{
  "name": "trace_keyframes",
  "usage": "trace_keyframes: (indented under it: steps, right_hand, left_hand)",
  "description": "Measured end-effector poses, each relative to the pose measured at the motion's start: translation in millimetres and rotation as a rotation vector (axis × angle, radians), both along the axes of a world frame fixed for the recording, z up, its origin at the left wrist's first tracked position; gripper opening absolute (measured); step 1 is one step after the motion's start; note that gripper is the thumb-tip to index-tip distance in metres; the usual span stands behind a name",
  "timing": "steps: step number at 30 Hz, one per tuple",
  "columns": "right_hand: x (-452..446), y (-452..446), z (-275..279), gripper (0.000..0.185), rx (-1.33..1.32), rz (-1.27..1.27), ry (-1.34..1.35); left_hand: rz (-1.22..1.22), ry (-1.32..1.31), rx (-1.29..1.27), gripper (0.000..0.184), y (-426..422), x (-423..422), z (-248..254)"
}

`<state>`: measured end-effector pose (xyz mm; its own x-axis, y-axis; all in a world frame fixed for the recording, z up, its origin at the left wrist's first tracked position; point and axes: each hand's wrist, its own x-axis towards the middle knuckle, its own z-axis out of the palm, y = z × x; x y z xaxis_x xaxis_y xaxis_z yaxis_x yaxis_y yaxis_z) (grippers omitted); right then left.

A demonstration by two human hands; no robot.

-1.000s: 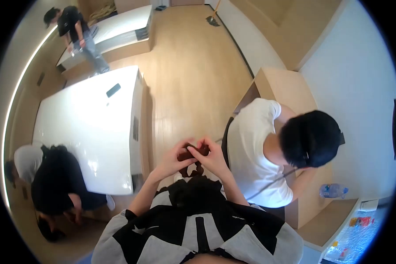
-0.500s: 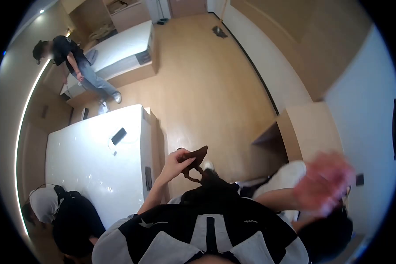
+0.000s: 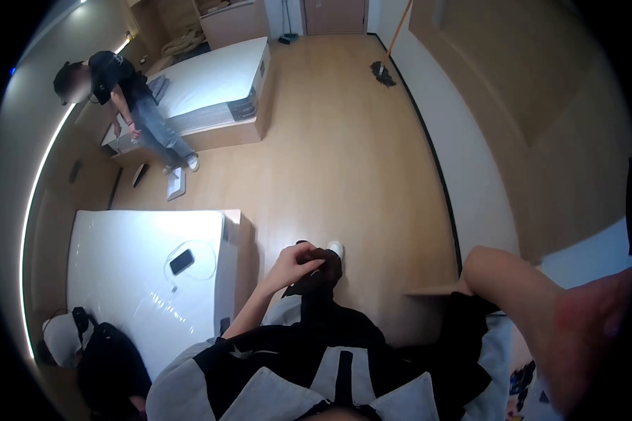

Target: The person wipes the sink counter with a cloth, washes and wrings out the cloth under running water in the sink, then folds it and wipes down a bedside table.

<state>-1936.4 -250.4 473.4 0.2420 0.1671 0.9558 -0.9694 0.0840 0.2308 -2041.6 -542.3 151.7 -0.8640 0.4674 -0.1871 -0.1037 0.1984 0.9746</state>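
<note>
- We have a dark brown, limp-looking piece of fabric or soft leather (image 3: pixel 332 262) in our bare left hand (image 3: pixel 293 268), in front of our body, above the pale wood-look floor (image 3: pixel 351 154).
- Our left thumb and fingers are closed on the near edge of this brown piece; its far end sticks out past the fingertips, close in view to a white shoe (image 3: pixel 336 248).
- Our bare right hand (image 3: pixel 600 312) is stretched out at the far right, blurred and cut by the dark lens edge; we cannot tell whether it grasps anything or is free.
- We judge the brown piece to be light, since one hand seems enough to carry it.
- We expect it to be soft and bendy, folding around the fingers rather than standing stiff, and hard to break by dropping or squeezing.
- Its surface looks matt to us, so we guess it grips well against bare skin and is not slippery.
- We would take hold of its free far end, between thumb and forefinger, leaving the left hand's pinch as the anchor.
- We cannot make out its lower outline, because it merges with our dark clothing (image 3: pixel 316 298); loose parts there might snag or twist.
</note>
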Motion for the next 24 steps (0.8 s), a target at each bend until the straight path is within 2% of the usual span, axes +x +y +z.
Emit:
trace_keyframes:
  steps: [5, 8, 9, 12, 13, 14, 16, 21, 24]
  right_hand:
    - [-119, 32, 8, 0.025, -0.004, -0.020, 0.037]
    - [-186, 57, 19, 0.022, 0.007, -0.044, 0.065]
    - [-213, 65, 21, 0.021, 0.001, -0.042, 0.069]
    - [-289, 92, 26, 0.018, -0.020, -0.054, 0.057]
    - [-313, 99, 29, 0.017, -0.032, -0.061, 0.055]
    - [-331, 104, 27, 0.016, -0.034, -0.068, 0.055]
    - [-386, 124, 28, 0.014, -0.046, -0.062, 0.038]
    - [-510, 164, 12, 0.009, -0.116, -0.025, 0.055]
    - [-586, 188, 4, 0.006, -0.145, -0.027, 0.077]
  left_hand:
    - [0.059, -0.008, 0.085, 0.014, 36, -130, -7]
    - [0.067, 0.119, 0.147, 0.013, 62, -209, -6]
    - [0.069, -0.021, 0.153, 0.012, 71, -234, 9]
    - [0.043, -0.008, 0.078, 0.011, 94, -301, 17]
    - [0.064, 0.003, 0.122, 0.010, 104, -322, 20]
    - [0.032, -0.066, 0.067, 0.011, 103, -334, 25]
    - [0.037, 0.028, 0.114, 0.011, 120, -376, 30]
    - [0.044, -0.115, 0.020, 0.011, 142, -478, 36]
    - [0.014, 0.090, 0.023, 0.011, 160, -556, 28]
